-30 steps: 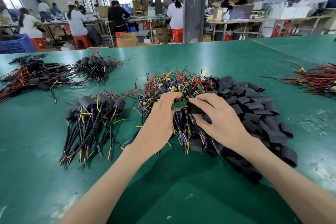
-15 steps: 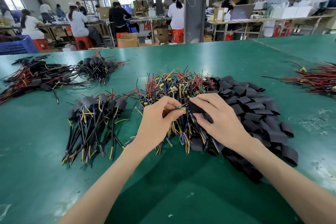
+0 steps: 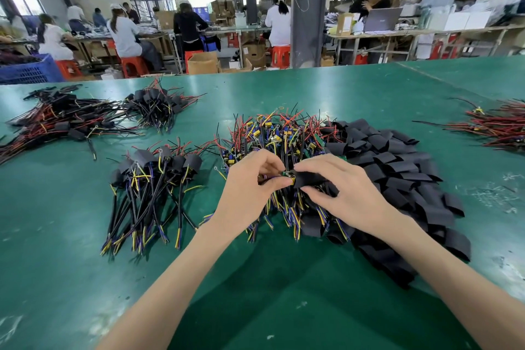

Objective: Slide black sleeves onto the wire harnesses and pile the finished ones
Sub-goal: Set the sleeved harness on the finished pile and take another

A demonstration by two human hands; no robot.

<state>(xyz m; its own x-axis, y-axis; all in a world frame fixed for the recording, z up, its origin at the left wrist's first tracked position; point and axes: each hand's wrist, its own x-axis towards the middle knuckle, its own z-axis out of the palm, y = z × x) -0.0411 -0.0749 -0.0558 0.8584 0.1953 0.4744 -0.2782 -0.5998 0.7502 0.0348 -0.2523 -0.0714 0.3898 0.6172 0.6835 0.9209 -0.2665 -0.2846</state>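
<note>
My left hand (image 3: 251,189) pinches the small green board end of a wire harness (image 3: 287,174) between thumb and fingers. My right hand (image 3: 345,193) pinches a black sleeve (image 3: 308,179), whose open end meets the board. Both hands hover over the heap of bare harnesses (image 3: 279,139) with red, yellow and blue wires. A large spread of loose black sleeves (image 3: 397,173) lies to the right of that heap. A pile of sleeved harnesses (image 3: 153,182) lies to the left of my left hand.
All of this lies on a green table (image 3: 270,278). Further sleeved bundles lie at the far left (image 3: 59,119) and back left (image 3: 159,105). A bundle of red wires (image 3: 494,125) lies at the right edge. People work at benches beyond the table.
My left hand has curled its fingers round the board end and turned it toward the sleeve. The right hand has lifted the sleeve slightly, bringing its mouth up to the board.
</note>
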